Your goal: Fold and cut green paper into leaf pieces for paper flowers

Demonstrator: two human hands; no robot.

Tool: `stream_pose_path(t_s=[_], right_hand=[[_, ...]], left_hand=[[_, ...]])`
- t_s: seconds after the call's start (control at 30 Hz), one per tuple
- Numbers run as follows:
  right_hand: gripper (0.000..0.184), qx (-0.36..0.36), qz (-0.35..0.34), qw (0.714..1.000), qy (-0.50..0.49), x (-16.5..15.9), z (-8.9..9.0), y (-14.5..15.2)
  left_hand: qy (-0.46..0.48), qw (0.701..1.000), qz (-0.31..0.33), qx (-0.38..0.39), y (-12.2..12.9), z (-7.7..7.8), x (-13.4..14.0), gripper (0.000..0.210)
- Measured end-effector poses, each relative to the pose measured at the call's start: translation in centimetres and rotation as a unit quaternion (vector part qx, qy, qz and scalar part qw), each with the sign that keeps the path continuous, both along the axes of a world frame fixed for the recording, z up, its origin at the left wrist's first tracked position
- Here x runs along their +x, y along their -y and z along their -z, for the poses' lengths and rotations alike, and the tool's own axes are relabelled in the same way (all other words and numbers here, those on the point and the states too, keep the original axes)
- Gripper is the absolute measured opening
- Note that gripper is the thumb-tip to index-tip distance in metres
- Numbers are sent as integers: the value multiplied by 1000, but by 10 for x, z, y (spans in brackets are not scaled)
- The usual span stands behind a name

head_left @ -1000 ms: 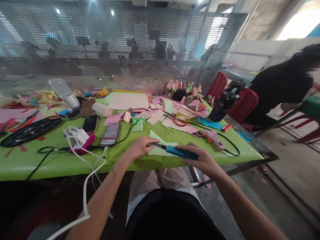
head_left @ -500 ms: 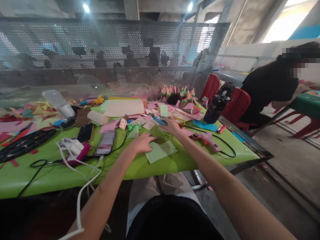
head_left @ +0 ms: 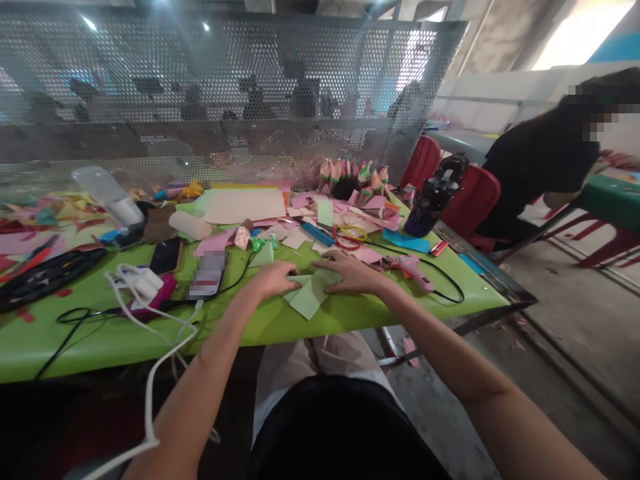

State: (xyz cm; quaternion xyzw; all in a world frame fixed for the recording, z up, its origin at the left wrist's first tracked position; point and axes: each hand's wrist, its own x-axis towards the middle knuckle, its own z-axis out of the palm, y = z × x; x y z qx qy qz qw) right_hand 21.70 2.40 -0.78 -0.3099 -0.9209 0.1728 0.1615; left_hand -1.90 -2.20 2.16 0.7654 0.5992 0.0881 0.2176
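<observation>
Several light green paper sheets [head_left: 309,301] lie overlapping at angles near the table's front edge, between my two hands. My left hand [head_left: 273,279] grips their left side, its fingers curled at the paper's edge. From the right, my right hand [head_left: 354,272] takes hold of the same sheets, fingers over the far side and thumb at the near side. My fingertips are partly hidden against the paper. Just beyond my hands lie a blue-handled cutter [head_left: 316,233], a red-handled pair of scissors [head_left: 347,239] and a folded green paper piece [head_left: 264,255].
A pink glue gun [head_left: 415,272] with a black cord lies to the right, before a dark bottle [head_left: 434,200]. Phones [head_left: 167,255], white cables and a black pouch [head_left: 50,277] are at left. Paper cones [head_left: 353,179] stand behind. A person [head_left: 543,153] sits at right.
My right hand has drawn back from the cutter to the green sheets, uncovering the scissors. My left hand has closed in on the sheets, which have shifted and turned. The view has tilted down slightly.
</observation>
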Motion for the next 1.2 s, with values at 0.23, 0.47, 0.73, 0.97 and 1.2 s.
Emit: stream_pose_path(t_s=[0.23, 0.47, 0.73, 0.97, 1.2], right_hand=[[17, -65, 93, 974, -194, -2, 8, -22], [45, -65, 257, 905, -332, 4, -2, -69], [40, -106, 193, 913, -344, -17, -3, -41], [36, -150, 117, 940, -283, -30, 10, -15], [28, -88, 139, 971, -172, -20, 0, -15]], left_hand=[[100, 993, -52, 23, 4, 7, -19, 16], [349, 915, -192, 66, 1, 21, -20, 28], [440, 874, -197, 59, 0, 34, 2, 41], [426, 891, -155, 39, 10, 26, 9, 34], [484, 859, -163, 23, 7, 22, 18, 30]])
